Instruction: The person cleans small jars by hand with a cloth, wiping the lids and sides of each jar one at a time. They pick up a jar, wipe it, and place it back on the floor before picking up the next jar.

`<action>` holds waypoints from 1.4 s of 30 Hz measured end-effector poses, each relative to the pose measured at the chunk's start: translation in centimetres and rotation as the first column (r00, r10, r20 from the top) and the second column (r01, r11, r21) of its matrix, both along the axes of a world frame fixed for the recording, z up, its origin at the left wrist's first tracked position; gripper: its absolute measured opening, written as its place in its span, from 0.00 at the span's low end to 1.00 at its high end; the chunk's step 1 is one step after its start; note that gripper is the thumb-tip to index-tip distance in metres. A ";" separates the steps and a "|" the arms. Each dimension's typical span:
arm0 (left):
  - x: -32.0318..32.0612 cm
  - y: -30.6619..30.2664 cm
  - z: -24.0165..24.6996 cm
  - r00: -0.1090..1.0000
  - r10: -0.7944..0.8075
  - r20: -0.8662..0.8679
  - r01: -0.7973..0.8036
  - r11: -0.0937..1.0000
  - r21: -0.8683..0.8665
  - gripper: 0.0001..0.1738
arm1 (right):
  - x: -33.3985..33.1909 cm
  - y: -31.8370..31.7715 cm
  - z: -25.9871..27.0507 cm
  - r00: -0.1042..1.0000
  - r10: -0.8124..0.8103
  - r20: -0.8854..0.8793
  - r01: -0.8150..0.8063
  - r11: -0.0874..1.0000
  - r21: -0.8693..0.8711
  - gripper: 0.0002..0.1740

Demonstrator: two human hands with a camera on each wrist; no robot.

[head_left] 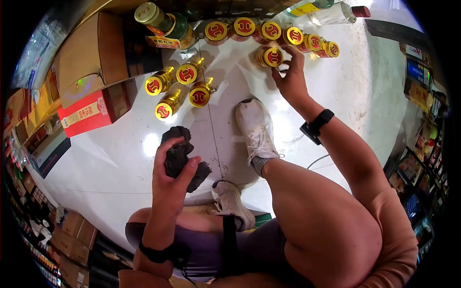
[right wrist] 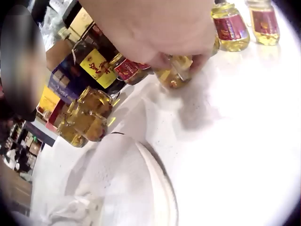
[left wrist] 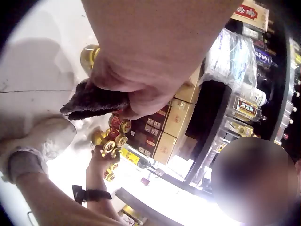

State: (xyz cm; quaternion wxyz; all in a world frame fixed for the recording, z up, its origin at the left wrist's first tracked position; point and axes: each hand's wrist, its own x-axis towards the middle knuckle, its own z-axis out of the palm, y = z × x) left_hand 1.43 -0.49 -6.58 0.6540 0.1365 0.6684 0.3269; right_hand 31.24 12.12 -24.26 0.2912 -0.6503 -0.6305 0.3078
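Observation:
My left hand (head_left: pixel 168 180) grips a crumpled dark grey cloth (head_left: pixel 176 156) above the floor, thumb on one side and fingers on the other. In the left wrist view the cloth (left wrist: pixel 94 104) hangs beside the palm. With its thumb and fingers, my right hand (head_left: pixel 294 81) holds a small glass bottle (head_left: pixel 272 57) with a gold and red lid. The right wrist view shows yellowish liquid in this bottle (right wrist: pixel 173 79), partly hidden by the hand. Just behind it stands a curved row of matching bottles (head_left: pixel 244 27). Several more such bottles (head_left: pixel 186 73) stand grouped to the left.
A large green bottle (head_left: pixel 180 31) stands at the back left by a cardboard box (head_left: pixel 91 53) and a red box (head_left: pixel 89 116). Clear bottles (head_left: pixel 331 15) are at the back right. My white shoe (head_left: pixel 254 125) is on the tiled floor (head_left: pixel 110 158) between the hands. Stocked shelves (head_left: pixel 422 182) line the right.

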 end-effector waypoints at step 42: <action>0.3 0.1 2.1 0.919 0.284 0.275 -0.357 0.894 0.269 0.33 | -13.8 -1.9 16.1 0.565 0.685 -0.459 -0.770 0.638 0.005 0.13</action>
